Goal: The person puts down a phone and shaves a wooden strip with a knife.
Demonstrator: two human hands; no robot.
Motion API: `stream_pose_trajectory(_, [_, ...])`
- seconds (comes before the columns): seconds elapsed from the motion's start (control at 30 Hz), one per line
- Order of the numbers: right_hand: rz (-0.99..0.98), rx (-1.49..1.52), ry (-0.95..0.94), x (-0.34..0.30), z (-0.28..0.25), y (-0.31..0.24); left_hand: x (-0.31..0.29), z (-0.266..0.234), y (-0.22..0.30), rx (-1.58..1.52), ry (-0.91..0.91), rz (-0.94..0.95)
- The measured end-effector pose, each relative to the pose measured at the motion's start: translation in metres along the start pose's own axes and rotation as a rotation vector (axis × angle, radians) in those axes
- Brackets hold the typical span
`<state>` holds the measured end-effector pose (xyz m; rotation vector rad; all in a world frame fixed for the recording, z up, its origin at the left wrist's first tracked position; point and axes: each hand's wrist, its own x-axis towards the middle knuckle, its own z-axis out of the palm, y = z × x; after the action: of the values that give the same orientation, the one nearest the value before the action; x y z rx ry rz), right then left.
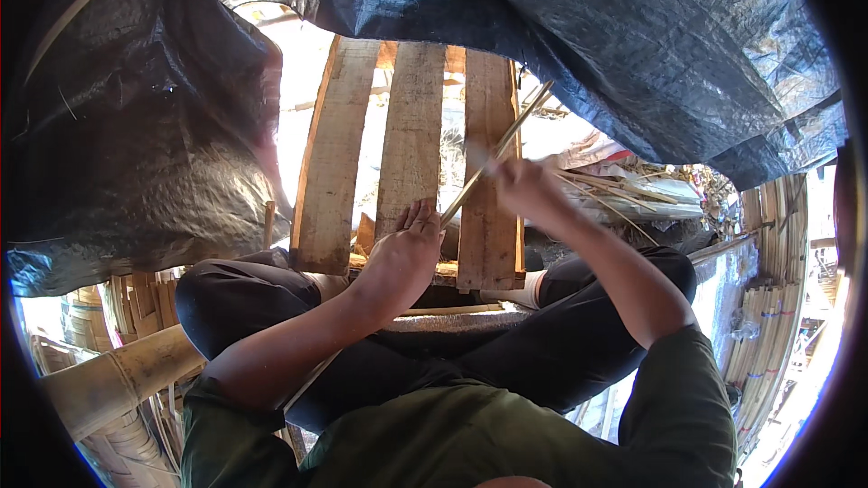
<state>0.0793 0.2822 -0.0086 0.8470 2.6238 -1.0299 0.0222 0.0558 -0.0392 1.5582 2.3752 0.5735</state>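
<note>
A long, thin bamboo strip slants over the wooden slats, its far end up and to the right. My left hand is closed round the strip, low over the middle slat, and a thin length runs back under my left forearm. Farther up, my right hand is curled beside the strip above the right slat. A pale, blade-like end sticks out of it to the left, touching or very near the strip. Motion smears it, so its kind cannot be told.
Three wooden planks form a slatted bench between my bent legs. Dark plastic sheeting hangs across the top and left. Split bamboo strips lie to the right, with bundled strips beyond. A thick bamboo pole is at lower left.
</note>
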Motion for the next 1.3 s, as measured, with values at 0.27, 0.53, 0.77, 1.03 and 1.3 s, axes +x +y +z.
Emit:
stream_pose_trajectory(0.27, [0.021, -0.069, -0.146, -0.003, 0.011, 0.003, -0.002, -0.004, 0.002, -0.060, 0.001, -0.002])
stream_pose_trajectory(0.53, [0.100, 0.037, -0.122, 0.005, 0.011, 0.009, 0.000, -0.005, 0.001, -0.099, 0.021, -0.021])
stream_pose_trajectory(0.77, [0.171, 0.106, -0.190, 0.005, -0.006, -0.002, 0.000, -0.004, -0.001, -0.062, 0.042, 0.000])
stream_pose_trajectory(1.03, [0.136, 0.032, -0.135, 0.003, -0.010, -0.010, -0.001, -0.005, 0.000, -0.102, 0.067, 0.014])
stream_pose_trajectory(1.3, [-0.059, -0.027, -0.242, -0.002, 0.017, 0.009, 0.002, -0.007, 0.003, -0.151, 0.044, -0.020])
